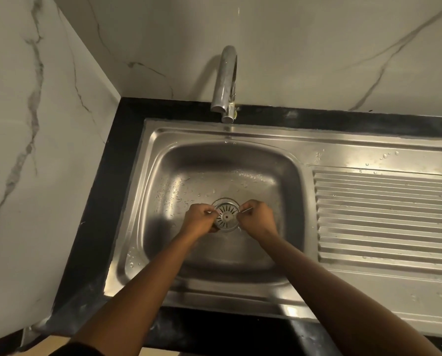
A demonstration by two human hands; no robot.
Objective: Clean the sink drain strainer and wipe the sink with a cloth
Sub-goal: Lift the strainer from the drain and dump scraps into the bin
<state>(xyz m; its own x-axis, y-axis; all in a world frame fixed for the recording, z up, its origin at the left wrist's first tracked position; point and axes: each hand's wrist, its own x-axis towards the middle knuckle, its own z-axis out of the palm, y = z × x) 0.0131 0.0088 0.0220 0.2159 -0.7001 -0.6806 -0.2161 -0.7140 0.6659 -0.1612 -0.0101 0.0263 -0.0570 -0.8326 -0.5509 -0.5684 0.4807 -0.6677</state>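
Fingers (209, 213) of both hands pinch opposite edges of the round slotted steel drain strainer (226, 217) in the stainless steel sink (163, 176); left hand (200, 220), right hand (257, 218).

Two bare forearms in view, no rings, watch or bands visible on left hand (200, 218) or right hand (258, 218), wrists uncovered behind the grip, fingers curled so nails mostly hidden; well back from it, a dark sleeve (82, 350) edge at the left upper arm.
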